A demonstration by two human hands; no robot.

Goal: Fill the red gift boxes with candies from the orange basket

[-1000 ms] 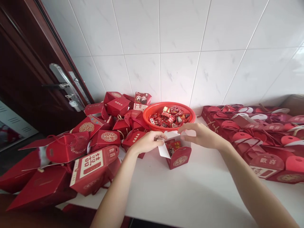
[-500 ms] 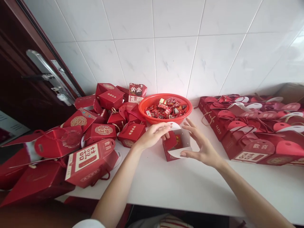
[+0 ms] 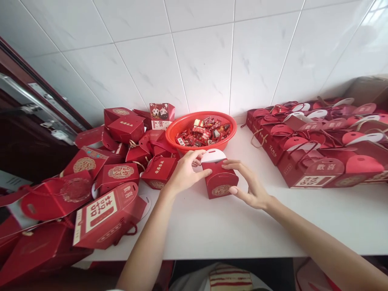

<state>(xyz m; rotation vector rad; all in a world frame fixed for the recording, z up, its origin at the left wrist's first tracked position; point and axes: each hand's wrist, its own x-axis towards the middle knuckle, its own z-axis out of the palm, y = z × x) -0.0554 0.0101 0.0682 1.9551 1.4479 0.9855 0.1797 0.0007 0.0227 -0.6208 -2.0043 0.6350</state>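
A small red gift box [image 3: 222, 184] stands upright on the white table, a gold emblem on its front. Its red front flap with a handle slot is folded up and inward, and a white-sided flap [image 3: 214, 154] rises at the back. My left hand [image 3: 188, 169] holds the box's upper left, thumb on the top and fingers behind. On the right side, my right hand [image 3: 250, 184] grips it with fingers on the top edge and the thumb against the front right edge. What lies inside the box is hidden by the flaps.
Behind the box sits a red plastic basket [image 3: 233, 133] of wrapped candies [image 3: 203, 131]. Loose red gift boxes [image 3: 121, 171] pile up on the left. Closed boxes with cord handles [image 3: 309, 161] stand in rows on the right. A tiled wall [image 3: 203, 60] backs the table.
The box was open at the top, its inside showing; now its side and front flaps are folded over. Both hands have closed onto it. The view has shifted to the right.
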